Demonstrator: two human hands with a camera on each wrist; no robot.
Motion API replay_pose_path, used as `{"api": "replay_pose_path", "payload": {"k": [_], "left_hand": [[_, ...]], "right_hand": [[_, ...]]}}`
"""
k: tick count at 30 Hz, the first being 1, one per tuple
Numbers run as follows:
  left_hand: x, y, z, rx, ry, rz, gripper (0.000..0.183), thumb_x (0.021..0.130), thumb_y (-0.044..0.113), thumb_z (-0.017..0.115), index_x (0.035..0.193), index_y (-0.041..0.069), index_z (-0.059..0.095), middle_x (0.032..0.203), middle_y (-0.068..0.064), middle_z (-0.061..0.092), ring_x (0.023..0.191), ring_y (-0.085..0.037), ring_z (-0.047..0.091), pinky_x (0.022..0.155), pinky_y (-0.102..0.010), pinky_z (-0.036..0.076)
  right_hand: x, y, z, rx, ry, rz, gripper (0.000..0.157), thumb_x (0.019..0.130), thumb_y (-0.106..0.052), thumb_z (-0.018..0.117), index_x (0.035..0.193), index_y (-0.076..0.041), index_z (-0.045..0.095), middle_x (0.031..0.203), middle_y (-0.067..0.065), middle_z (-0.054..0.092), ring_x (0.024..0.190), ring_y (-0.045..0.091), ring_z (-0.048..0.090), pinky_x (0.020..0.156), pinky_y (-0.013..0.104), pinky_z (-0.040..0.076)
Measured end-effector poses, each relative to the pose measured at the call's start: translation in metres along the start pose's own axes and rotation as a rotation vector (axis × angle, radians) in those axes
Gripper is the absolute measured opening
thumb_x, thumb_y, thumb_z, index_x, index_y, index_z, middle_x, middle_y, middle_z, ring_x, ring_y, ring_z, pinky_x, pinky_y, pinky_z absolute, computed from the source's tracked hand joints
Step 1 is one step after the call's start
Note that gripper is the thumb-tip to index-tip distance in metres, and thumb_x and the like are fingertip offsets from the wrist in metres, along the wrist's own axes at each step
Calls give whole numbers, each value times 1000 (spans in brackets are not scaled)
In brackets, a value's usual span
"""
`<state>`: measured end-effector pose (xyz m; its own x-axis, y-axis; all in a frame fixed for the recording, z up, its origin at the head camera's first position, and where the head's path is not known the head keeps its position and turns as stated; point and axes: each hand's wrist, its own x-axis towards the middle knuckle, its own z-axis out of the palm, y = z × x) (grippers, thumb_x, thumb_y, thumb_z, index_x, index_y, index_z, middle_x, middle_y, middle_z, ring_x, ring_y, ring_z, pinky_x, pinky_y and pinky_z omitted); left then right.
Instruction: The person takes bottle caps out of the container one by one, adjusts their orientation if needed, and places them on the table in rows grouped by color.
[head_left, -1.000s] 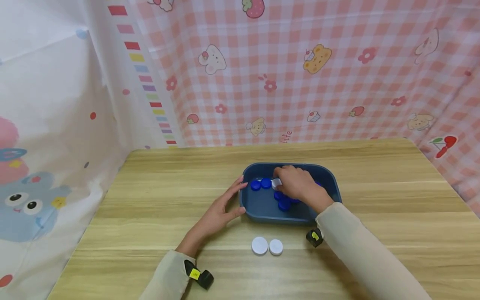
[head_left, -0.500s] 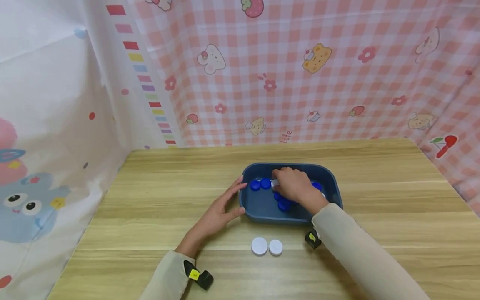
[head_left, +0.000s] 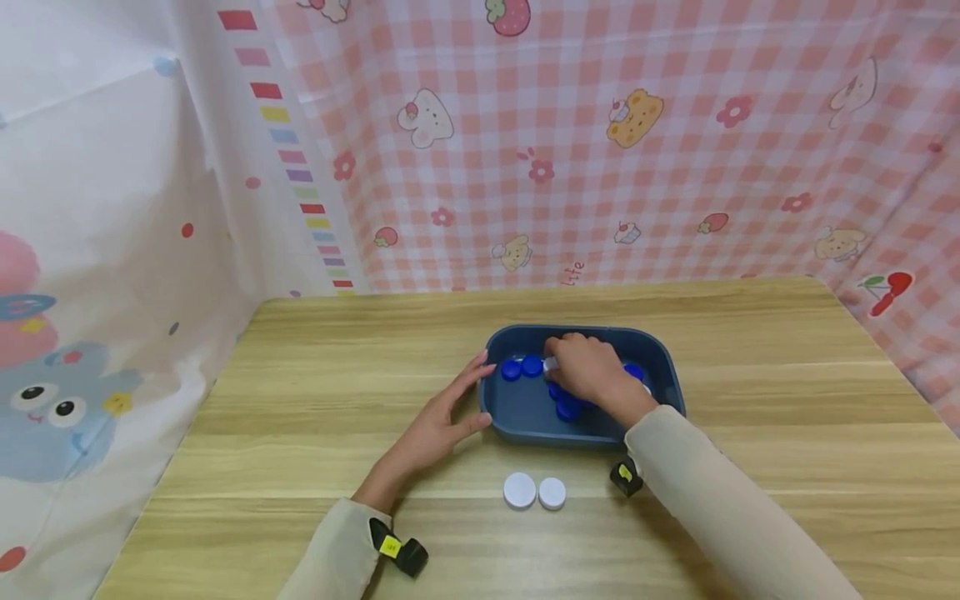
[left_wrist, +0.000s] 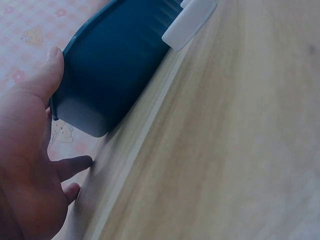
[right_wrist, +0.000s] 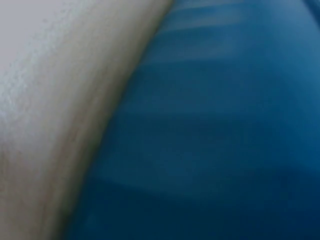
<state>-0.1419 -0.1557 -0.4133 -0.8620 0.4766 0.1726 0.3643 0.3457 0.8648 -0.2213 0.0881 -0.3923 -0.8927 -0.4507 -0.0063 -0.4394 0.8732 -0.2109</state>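
Note:
A dark blue plastic bin (head_left: 517, 417) stands on the table, holding several blue bottle caps (head_left: 532, 366). My right hand (head_left: 592, 367) reaches into it with curled fingers and pinches a white bottle cap (head_left: 551, 365), partly hidden by the fingers. Only the wrist or forearm and the bin's blurred wall (right_wrist: 210, 125) fill the right wrist view. At the bin's left end, my left hand (head_left: 438, 429) rests with spread fingers against the rim; its thumb (left_wrist: 47, 75) touches the edge in the left wrist view.
Two white bottle caps, a larger one (head_left: 520, 491) and a smaller one (head_left: 552, 493), lie side by side on the wooden table (head_left: 337, 375) in front of the bin. A pink checked curtain (head_left: 487, 192) hangs behind the table.
Since the first frame my right hand has shifted slightly, uncovering a blue cap and a bit of white at the bin's right side. My left hand has stayed in place.

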Motion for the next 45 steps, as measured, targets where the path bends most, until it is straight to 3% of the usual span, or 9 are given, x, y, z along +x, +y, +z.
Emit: {"api": "replay_pose_path", "payload": {"k": [8, 17, 25, 37, 45], "left_hand": [[2, 1, 1, -2, -3, 6, 59, 94, 9, 62, 147, 7, 36, 158, -4, 19, 144, -18, 15, 114, -45, 16], [0, -2, 1, 12, -3, 5, 60, 94, 8, 61, 147, 8, 36, 158, -3, 18, 144, -18, 14, 114, -46, 16], [-1, -3, 1, 4, -5, -1, 60, 94, 9, 61, 147, 9, 36, 158, -2, 17, 144, -17, 14, 114, -46, 16], [-1, -2, 2, 6, -4, 9, 59, 93, 9, 62, 147, 8, 36, 158, -3, 18, 144, -18, 14, 114, -47, 16], [0, 0, 2, 10, 4, 15, 59, 94, 6, 61, 147, 8, 36, 158, -4, 18, 144, -21, 14, 113, -48, 16]], "right_hand": [[-8, -2, -7, -37, 51, -9, 26, 91, -27, 66, 108, -8, 66, 94, 11, 64, 76, 27, 62, 64, 47, 54], [-37, -6, -34, -43, 159, 0, 30, 88, -29, 69, 110, -8, 67, 103, 11, 65, 73, 25, 62, 60, 43, 54], [-71, -12, -44, -71, 223, -111, 30, 86, -30, 71, 107, -9, 68, 91, 6, 65, 64, 19, 58, 50, 35, 51], [-118, -29, -46, -90, 242, -239, 25, 84, -31, 73, 102, -13, 68, 81, -3, 59, 62, 12, 53, 45, 27, 44], [-138, -31, -29, -59, 231, -307, 20, 83, -29, 74, 96, -16, 66, 78, -8, 54, 57, 6, 48, 44, 23, 39]]}}
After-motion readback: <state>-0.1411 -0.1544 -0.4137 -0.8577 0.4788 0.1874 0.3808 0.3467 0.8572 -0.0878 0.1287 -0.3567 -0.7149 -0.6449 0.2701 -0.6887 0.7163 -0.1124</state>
